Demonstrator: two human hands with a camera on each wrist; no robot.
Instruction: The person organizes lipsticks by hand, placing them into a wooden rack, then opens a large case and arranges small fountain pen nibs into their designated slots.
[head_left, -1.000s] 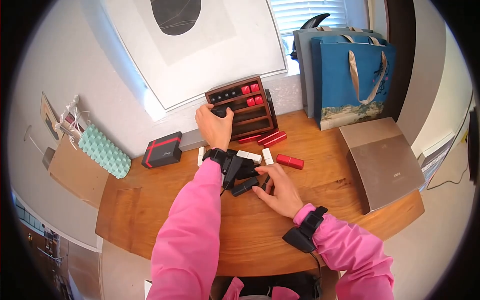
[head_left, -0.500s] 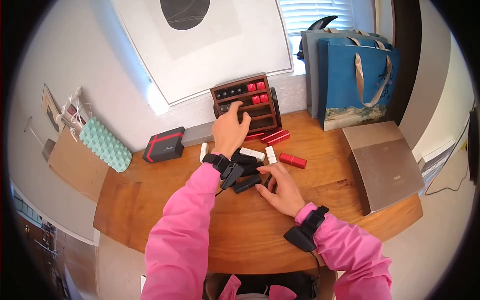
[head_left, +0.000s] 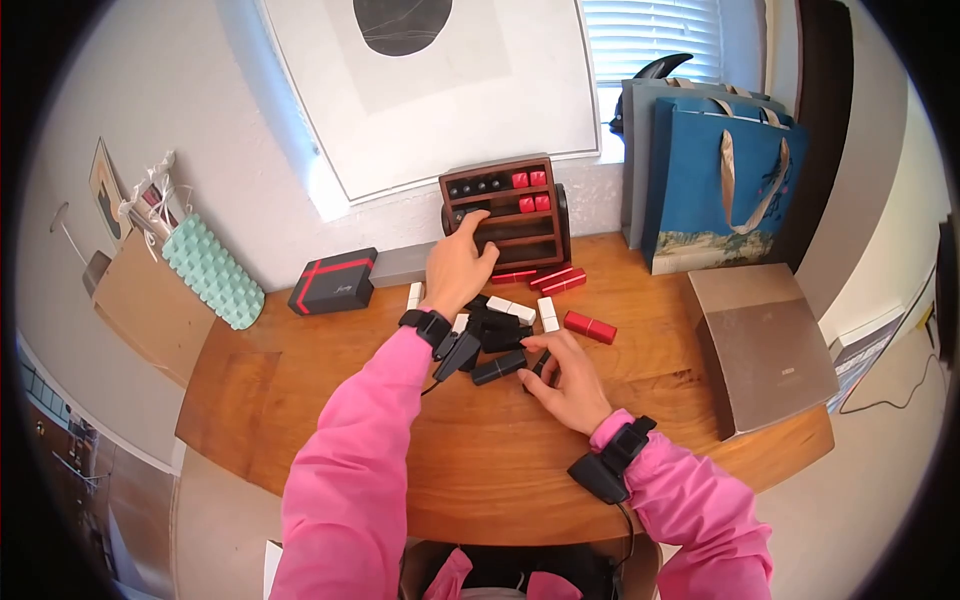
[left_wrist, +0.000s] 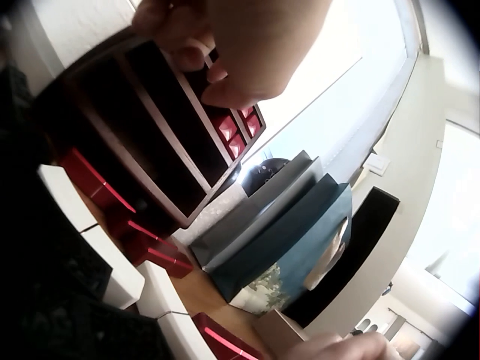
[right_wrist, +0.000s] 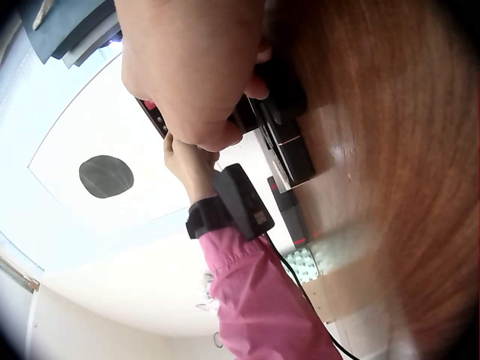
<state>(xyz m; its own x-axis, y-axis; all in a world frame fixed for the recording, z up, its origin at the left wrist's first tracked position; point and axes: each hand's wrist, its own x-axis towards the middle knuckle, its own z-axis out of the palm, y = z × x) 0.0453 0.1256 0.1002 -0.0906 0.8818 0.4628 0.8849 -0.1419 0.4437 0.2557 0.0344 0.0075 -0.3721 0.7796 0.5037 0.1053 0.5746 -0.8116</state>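
Note:
My left hand (head_left: 460, 265) reaches into the second row of a tilted dark wooden rack (head_left: 515, 243), index finger out at the black tube ends (head_left: 461, 214) and thumb held apart. Several black ends and two red lipsticks (head_left: 529, 180) fill the top row; two more red ones sit in the second. Over the table, my right hand (head_left: 572, 385) pinches a black lipstick (head_left: 543, 361) between thumb and fingers, partly hidden by them. Right beside it lies another black lipstick (head_left: 498, 368), near a black pile (head_left: 495, 330).
White lipsticks (head_left: 511, 309) and red lipsticks (head_left: 590, 327) lie scattered before the rack. A ribboned black box (head_left: 333, 281) and a grey box (head_left: 405, 265) stand left of it. On the right are a brown box (head_left: 770, 345) and a blue paper bag (head_left: 720, 180).
The left hand has let go of the black lipstick it held at the rack, and its index finger now extends to the second row. The right hand stays in place. The head view has shifted slightly.

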